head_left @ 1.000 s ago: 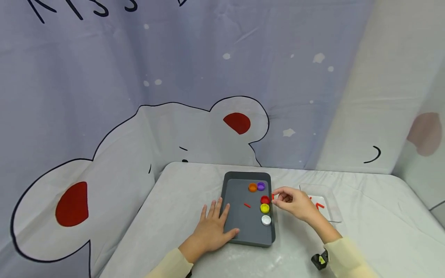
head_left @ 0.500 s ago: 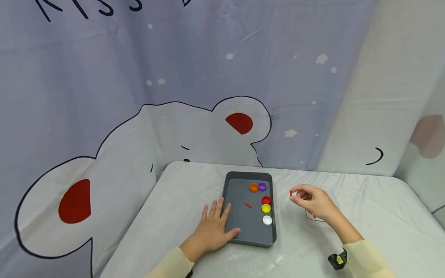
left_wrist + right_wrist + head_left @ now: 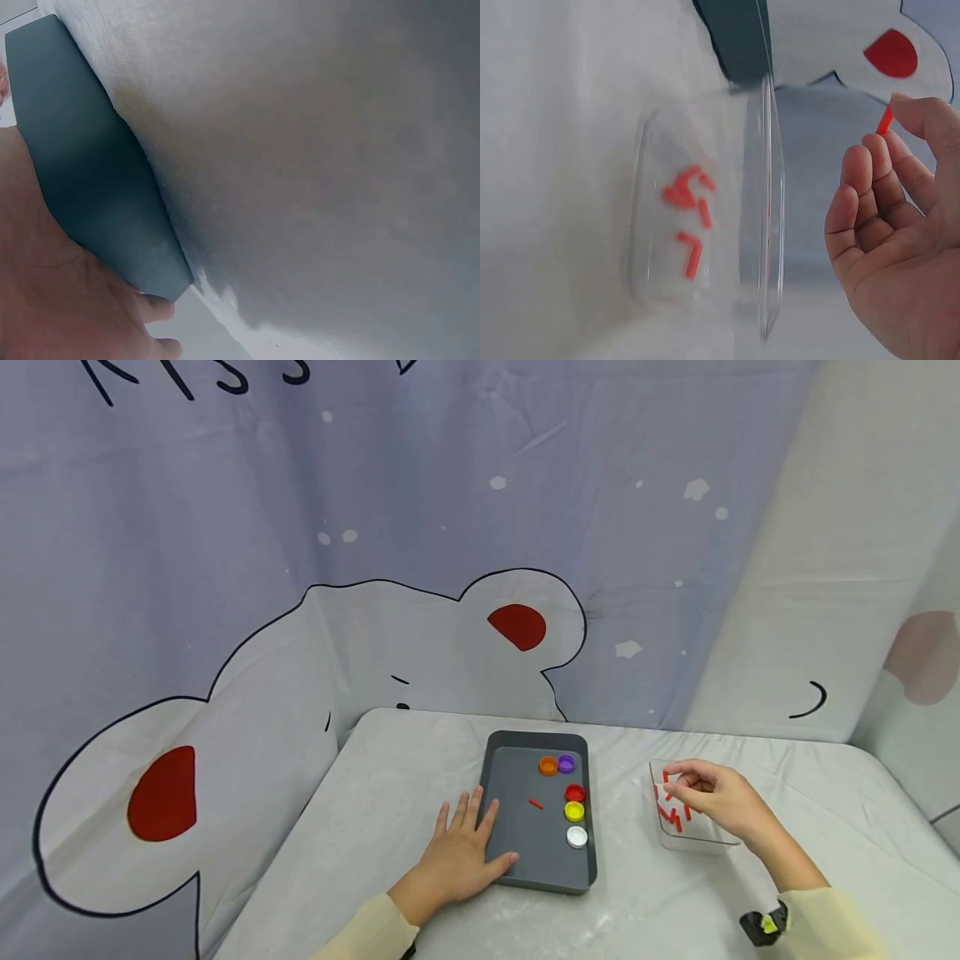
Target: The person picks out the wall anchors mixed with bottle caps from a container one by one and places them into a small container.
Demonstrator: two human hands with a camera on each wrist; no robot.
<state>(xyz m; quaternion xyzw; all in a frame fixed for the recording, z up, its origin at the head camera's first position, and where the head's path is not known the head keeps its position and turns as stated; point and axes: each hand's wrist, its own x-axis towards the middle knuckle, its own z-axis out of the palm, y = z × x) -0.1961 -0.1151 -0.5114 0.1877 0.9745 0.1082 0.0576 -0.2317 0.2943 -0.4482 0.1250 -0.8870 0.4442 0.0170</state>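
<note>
My right hand (image 3: 716,795) pinches a short red stick (image 3: 886,120) between thumb and fingertips, over a clear plastic box (image 3: 771,225). Inside the box lie several more red sticks (image 3: 694,260), loosely scattered. My left hand (image 3: 453,860) rests with spread fingers on the left side of a dark grey tray (image 3: 517,856). In the left wrist view that hand lies against the tray's outer wall (image 3: 90,142). A single red stick (image 3: 536,803) lies on the tray floor.
Along the tray's right half sit small round cap-like pieces: orange (image 3: 548,766) and purple (image 3: 566,764) at the back, then red (image 3: 574,792), yellow (image 3: 573,811) and white (image 3: 577,837). A white cloth (image 3: 405,777) covers the table; a printed curtain (image 3: 420,485) hangs behind.
My right hand has moved right, from beside the tray's right edge to over the clear box, still pinching the red stick. My left hand stays on the tray.
</note>
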